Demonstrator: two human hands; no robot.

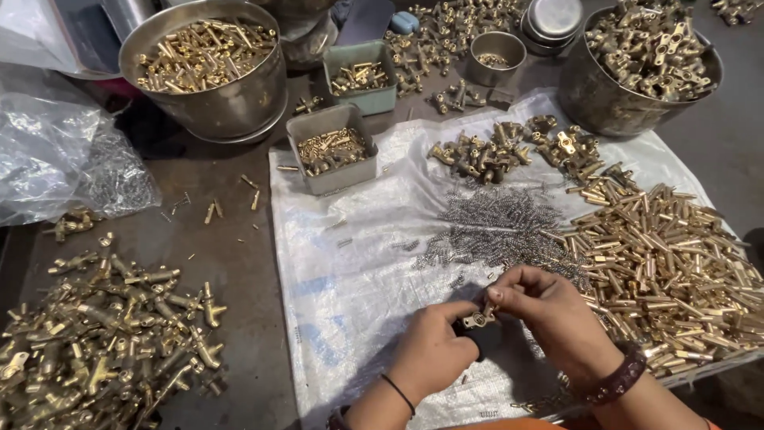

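My left hand [434, 346] grips a small brass valve fitting [477, 319] over a white plastic sheet [358, 263]. My right hand [549, 310] meets it from the right, its fingertips pinching the top of the same fitting. Just beyond the hands lies a heap of small steel springs [501, 227]. To the right spreads a large pile of brass pins [668, 255]. More brass fittings [485, 155] lie at the far side of the sheet.
A big heap of brass fittings [103, 342] lies at the left. Two steel tubs [211, 72] [637, 64] of brass parts stand at the back, with two small grey trays [333, 149] [360, 76], a little steel bowl [496, 56] and clear plastic bags [56, 151].
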